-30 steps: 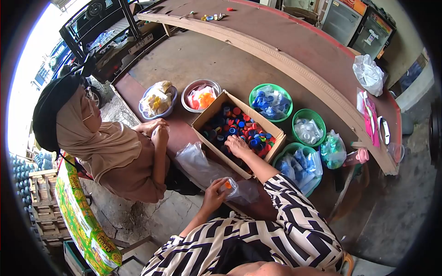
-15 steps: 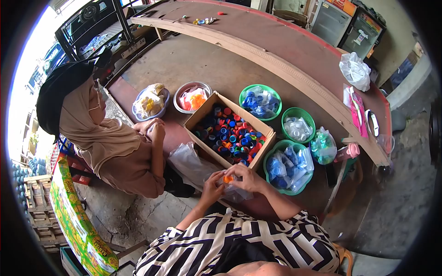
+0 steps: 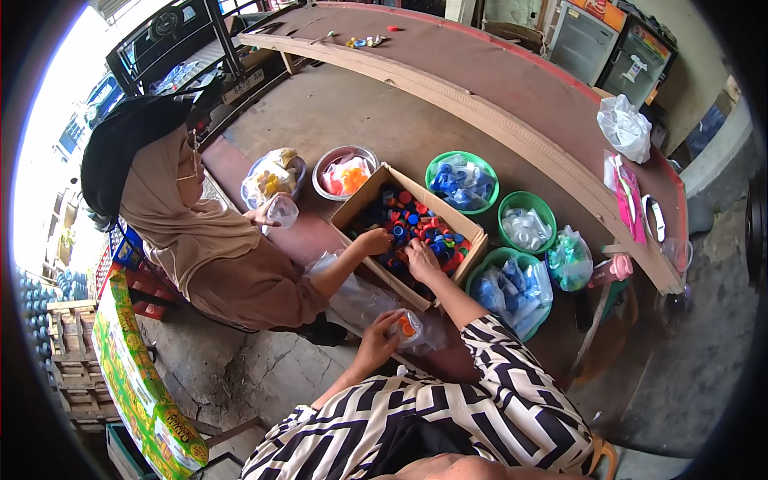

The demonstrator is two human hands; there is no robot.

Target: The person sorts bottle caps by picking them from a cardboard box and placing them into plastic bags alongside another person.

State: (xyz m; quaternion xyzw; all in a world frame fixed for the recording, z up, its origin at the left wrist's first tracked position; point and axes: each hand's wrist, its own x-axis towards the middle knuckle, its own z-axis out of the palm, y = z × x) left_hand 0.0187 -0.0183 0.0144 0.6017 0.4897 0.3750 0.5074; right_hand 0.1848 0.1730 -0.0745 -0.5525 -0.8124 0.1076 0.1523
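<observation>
My left hand [image 3: 379, 339] is closed on a clear plastic bag [image 3: 410, 329] with orange caps inside, below the box's near edge. My right hand [image 3: 422, 260] reaches into the cardboard box [image 3: 364, 190], its fingers down among red, blue and dark bottle caps [image 3: 414, 218]; whether they grip a cap is hidden. Just left of it, a co-worker's hand [image 3: 373, 242] is also in the box. The co-worker's other hand [image 3: 264, 212] holds a small clear bag [image 3: 282, 210]. An empty-looking plastic bag [image 3: 352, 292] lies between box and table edge.
Behind the box stand a bowl with yellow caps [image 3: 272, 178], a metal bowl [image 3: 370, 154] and a green basket [image 3: 494, 192]. Two more green baskets [image 3: 552, 220] and a bag of green caps [image 3: 570, 260] are at the right. A co-worker [image 3: 216, 264] sits left.
My right hand has gone from the bag at my left hand back into the box. The co-worker's hands have parted; one has reached into the box, the other holds up a bag.
</observation>
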